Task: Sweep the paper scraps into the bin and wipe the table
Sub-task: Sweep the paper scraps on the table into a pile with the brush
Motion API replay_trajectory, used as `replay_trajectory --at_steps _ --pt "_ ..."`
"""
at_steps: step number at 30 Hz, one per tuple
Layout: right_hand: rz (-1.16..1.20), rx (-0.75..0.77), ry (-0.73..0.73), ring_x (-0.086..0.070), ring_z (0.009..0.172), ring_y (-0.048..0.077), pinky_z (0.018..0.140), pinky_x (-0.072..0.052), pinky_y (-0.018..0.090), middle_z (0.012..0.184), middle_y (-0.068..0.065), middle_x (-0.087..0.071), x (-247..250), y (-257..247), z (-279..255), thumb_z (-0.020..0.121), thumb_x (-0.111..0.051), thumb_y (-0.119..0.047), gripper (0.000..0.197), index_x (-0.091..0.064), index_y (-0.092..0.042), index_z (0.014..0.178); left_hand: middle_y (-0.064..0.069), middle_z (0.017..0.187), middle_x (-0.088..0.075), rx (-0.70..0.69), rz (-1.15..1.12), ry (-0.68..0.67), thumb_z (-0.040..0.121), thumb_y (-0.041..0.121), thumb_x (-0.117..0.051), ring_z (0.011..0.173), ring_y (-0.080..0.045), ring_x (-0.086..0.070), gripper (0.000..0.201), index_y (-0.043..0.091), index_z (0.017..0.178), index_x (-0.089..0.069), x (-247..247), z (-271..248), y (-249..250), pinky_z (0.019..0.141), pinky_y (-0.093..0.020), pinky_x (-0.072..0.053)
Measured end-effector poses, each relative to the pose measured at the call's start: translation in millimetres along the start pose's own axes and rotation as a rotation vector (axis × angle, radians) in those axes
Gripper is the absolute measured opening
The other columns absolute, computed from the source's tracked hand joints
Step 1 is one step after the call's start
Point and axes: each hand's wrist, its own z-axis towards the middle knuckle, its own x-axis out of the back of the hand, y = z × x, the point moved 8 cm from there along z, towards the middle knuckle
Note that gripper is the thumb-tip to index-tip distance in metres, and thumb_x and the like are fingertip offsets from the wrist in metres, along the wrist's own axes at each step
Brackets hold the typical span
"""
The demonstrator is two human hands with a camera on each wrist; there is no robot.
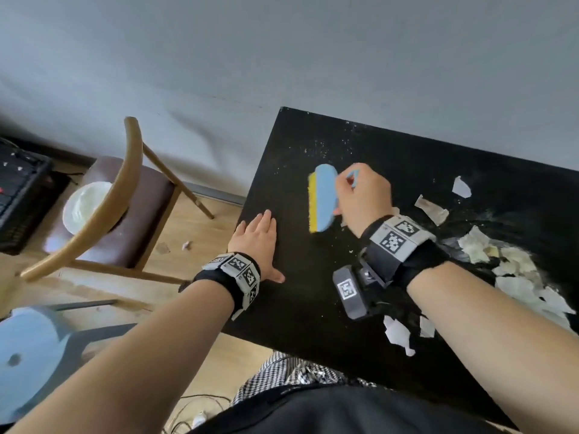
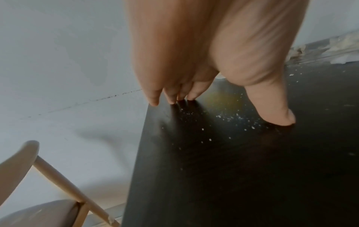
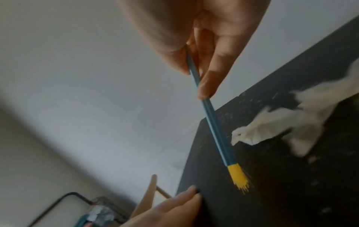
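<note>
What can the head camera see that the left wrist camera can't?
Only the head view shows the right hand gripping the blue and yellow brush, and a white bowl on the seat. Only the left wrist view shows the left hand's fingertips from beneath, at the table's edge. Both show the left hand, the black table, paper scraps and the wooden chair.

One black counter carries one blue brush with yellow bristles, and two hands are in view. Paper scraps at the right of the frame are too heaped to count; four or five lie apart, plus many specks. At left stand one wooden chair, one white bowl and one blue stool.
</note>
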Motion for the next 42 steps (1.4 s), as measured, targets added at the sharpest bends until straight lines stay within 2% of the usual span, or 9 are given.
replay_trajectory --at_steps 5,11,15,21,27,35,37,39,42 --pt "0.053 -0.055 -0.208 -0.072 0.078 0.021 0.053 -0.052 0.019 0.095 0.005 -0.066 -38 -2 18 0.096 -0.049 -0.022 0.016 -0.058 -0.010 0.100 -0.004 0.160 0.002 0.005 0.075 0.021 0.068 0.069 -0.066 0.147 -0.019 -0.001 0.122 0.010 0.152 -0.001 18 13 -6 0.119 -0.043 -0.006" --pt "0.038 -0.114 0.044 -0.069 0.086 0.030 0.074 -0.058 0.044 0.099 0.015 -0.066 25 34 63 0.093 -0.047 -0.019 0.016 -0.058 -0.007 0.097 -0.009 0.159 0.011 0.035 0.086 0.008 0.065 0.070 -0.069 0.146 -0.023 0.005 0.131 0.007 0.151 0.007 37 35 -10 0.118 -0.042 -0.006" --pt "0.167 -0.059 -0.024 -0.069 0.071 0.017 0.054 -0.057 0.019 0.092 0.003 -0.061 3 0 64 0.095 -0.048 -0.021 0.014 -0.057 -0.011 0.101 -0.008 0.160 0.003 0.015 0.091 0.002 0.067 0.069 -0.068 0.147 -0.022 -0.002 0.125 0.008 0.152 0.001 47 47 -13 0.118 -0.042 -0.007" --pt "0.184 -0.088 -0.132 -0.072 0.074 0.028 0.052 -0.050 0.021 0.091 0.014 -0.069 -57 -29 78 0.095 -0.046 -0.017 0.018 -0.058 -0.004 0.100 -0.010 0.159 0.007 0.020 0.061 0.029 0.067 0.068 -0.069 0.147 -0.022 0.001 0.126 0.006 0.151 0.002 58 61 -35 0.119 -0.041 -0.008" --pt "0.047 -0.231 0.249 -0.067 0.083 0.037 0.075 -0.055 0.050 0.093 0.019 -0.065 6 7 106 0.094 -0.043 -0.019 0.021 -0.055 -0.001 0.095 -0.008 0.159 0.007 -0.087 0.105 0.044 0.070 0.069 -0.065 0.147 -0.022 0.004 0.124 0.006 0.151 0.004 83 93 -46 0.119 -0.043 -0.007" --pt "0.248 -0.235 0.053 -0.067 0.058 0.017 0.058 -0.054 0.018 0.084 0.010 -0.066 -42 -27 122 0.095 -0.046 -0.015 0.014 -0.057 -0.007 0.097 -0.010 0.159 0.002 -0.143 0.203 0.031 0.067 0.068 -0.069 0.147 -0.022 0.001 0.125 0.004 0.151 -0.001 104 128 -44 0.119 -0.043 -0.008" --pt "0.182 -0.323 0.138 -0.069 0.065 0.024 0.047 -0.047 0.010 0.088 0.013 -0.067 -25 -2 129 0.095 -0.044 -0.015 0.017 -0.057 -0.005 0.096 -0.011 0.159 0.005 -0.156 0.214 0.034 0.066 0.069 -0.069 0.147 -0.023 0.003 0.128 0.004 0.151 0.002 104 131 -43 0.119 -0.042 -0.008" --pt "0.098 -0.374 0.277 -0.070 0.076 0.031 0.050 -0.051 0.019 0.090 0.018 -0.068 7 22 132 0.093 -0.041 -0.014 0.018 -0.055 -0.003 0.088 -0.011 0.159 0.009 -0.170 0.203 0.045 0.065 0.071 -0.068 0.146 -0.023 0.005 0.130 0.004 0.150 0.004 107 137 -42 0.119 -0.043 -0.007" --pt "0.060 -0.304 0.382 -0.070 0.069 0.030 0.038 -0.042 0.015 0.086 0.023 -0.068 38 17 137 0.092 -0.041 -0.013 0.018 -0.051 -0.004 0.081 -0.012 0.158 0.011 -0.183 0.184 0.052 0.063 0.072 -0.069 0.146 -0.024 0.006 0.134 0.004 0.150 0.007 118 149 -38 0.119 -0.043 -0.005"
